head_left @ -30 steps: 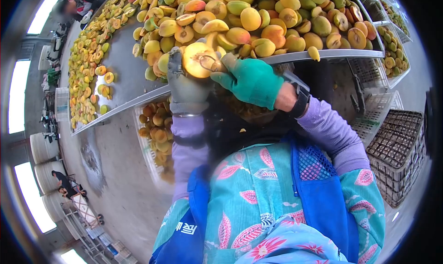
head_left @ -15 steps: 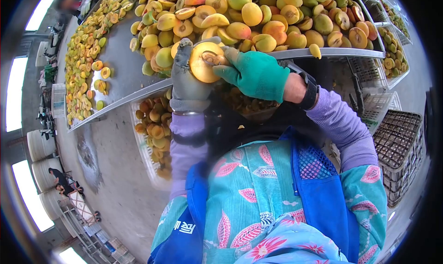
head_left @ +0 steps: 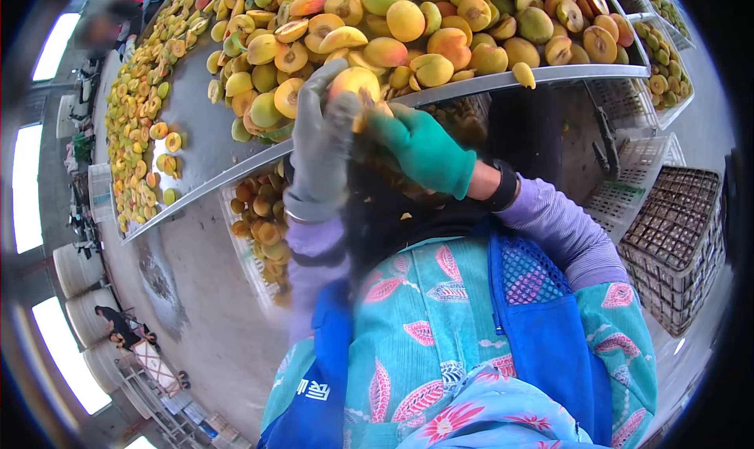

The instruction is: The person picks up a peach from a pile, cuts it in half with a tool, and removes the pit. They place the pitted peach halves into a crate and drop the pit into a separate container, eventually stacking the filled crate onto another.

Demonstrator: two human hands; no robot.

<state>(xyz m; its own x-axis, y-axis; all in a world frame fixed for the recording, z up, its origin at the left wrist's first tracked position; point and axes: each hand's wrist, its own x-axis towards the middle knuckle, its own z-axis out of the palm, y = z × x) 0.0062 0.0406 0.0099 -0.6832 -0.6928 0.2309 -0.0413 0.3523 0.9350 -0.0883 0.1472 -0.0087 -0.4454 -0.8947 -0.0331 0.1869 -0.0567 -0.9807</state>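
Observation:
Just past the metal table's front edge, my left hand (head_left: 323, 142), in a grey glove, grips a yellow-orange fruit (head_left: 355, 85). My right hand (head_left: 428, 146), in a green glove, is closed close against the fruit's lower right side. Its fingertips are blurred, and something small and brownish shows between the two hands, too smeared to identify. Behind them, halved and whole fruit (head_left: 404, 21) lie heaped on the metal table (head_left: 212, 95).
Crates of fruit (head_left: 263, 229) stand below the table edge and at the upper right (head_left: 664, 72). A dark lattice crate (head_left: 675, 237) and a white crate (head_left: 628, 186) are at right. Two people (head_left: 118, 327) (head_left: 106, 29) appear at left.
The fruit half has turned from showing its cut face to showing a rounded side. Both hands have shifted slightly, the right one left and down, and the view has tilted a little.

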